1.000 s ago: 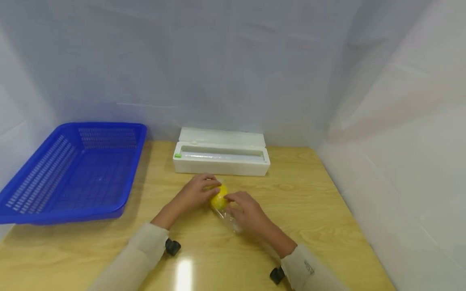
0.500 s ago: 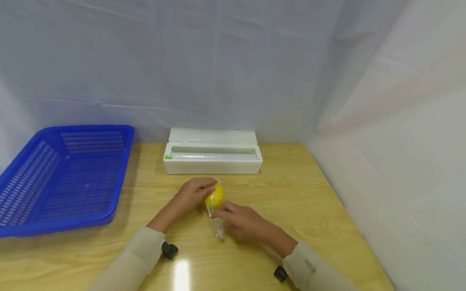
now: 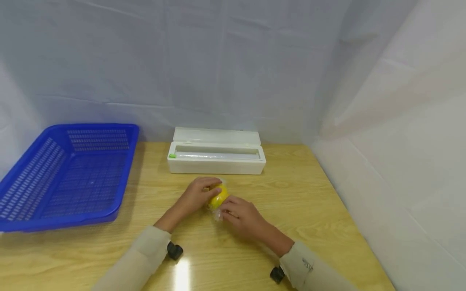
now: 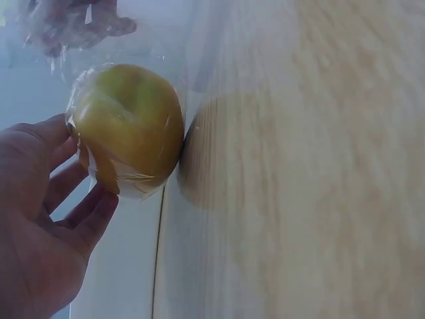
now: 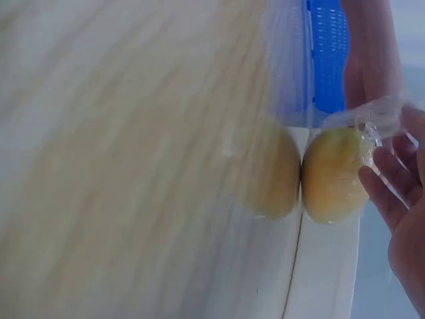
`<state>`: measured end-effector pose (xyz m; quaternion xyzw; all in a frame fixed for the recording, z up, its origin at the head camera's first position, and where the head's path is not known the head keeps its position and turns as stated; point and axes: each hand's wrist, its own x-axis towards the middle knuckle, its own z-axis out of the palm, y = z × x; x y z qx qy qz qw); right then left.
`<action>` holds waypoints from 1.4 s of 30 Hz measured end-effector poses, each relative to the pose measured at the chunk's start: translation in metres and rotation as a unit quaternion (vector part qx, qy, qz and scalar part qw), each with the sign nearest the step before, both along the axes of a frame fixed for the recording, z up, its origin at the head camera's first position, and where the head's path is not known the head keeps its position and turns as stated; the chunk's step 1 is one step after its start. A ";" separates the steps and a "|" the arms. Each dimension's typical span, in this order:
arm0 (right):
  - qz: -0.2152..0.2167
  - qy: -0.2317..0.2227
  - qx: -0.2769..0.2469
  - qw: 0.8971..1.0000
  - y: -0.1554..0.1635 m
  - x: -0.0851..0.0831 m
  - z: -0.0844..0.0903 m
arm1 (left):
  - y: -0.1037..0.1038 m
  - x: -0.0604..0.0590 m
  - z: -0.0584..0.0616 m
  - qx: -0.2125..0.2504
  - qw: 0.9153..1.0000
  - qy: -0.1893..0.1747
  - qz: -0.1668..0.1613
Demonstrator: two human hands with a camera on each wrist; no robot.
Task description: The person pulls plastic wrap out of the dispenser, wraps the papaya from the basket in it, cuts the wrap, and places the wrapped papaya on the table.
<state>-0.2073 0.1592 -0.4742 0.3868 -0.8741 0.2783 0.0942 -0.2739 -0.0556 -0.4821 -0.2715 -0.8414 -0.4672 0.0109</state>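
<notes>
A yellow, rounded fruit (image 3: 218, 197) sits on the wooden table, wrapped in clear cling film (image 3: 217, 215). My left hand (image 3: 196, 196) holds its left side; in the left wrist view the fingertips bear on the film-covered skin of the fruit (image 4: 136, 126). From the right, my right hand (image 3: 243, 214) reaches to the fruit's near side and pinches the film there. The right wrist view has a gathered strip of cling film (image 5: 380, 114) running from the fruit to the right hand (image 5: 402, 193).
Behind the hands stands a white cling film dispenser (image 3: 216, 166), lid up, a roll inside. A large blue plastic basket (image 3: 121, 178) takes up the left of the table. Pale sheeting (image 3: 218, 72) closes off the back and sides.
The right hand moved down and left along the loose film, then back up against the fruit. The film tail now looks shorter and bunched. The left hand keeps its hold throughout.
</notes>
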 end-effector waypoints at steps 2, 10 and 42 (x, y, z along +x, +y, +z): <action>-0.033 -0.042 -0.047 0.997 -0.002 -0.003 0.001 | 0.001 0.000 0.000 0.002 1.000 0.000 0.005; -0.102 -0.060 -0.146 0.982 -0.009 -0.021 -0.003 | 0.003 0.003 -0.002 0.011 1.000 0.016 0.007; -0.164 -0.160 -0.096 0.969 -0.008 -0.040 -0.003 | 0.005 0.010 -0.002 0.055 0.997 -0.055 0.025</action>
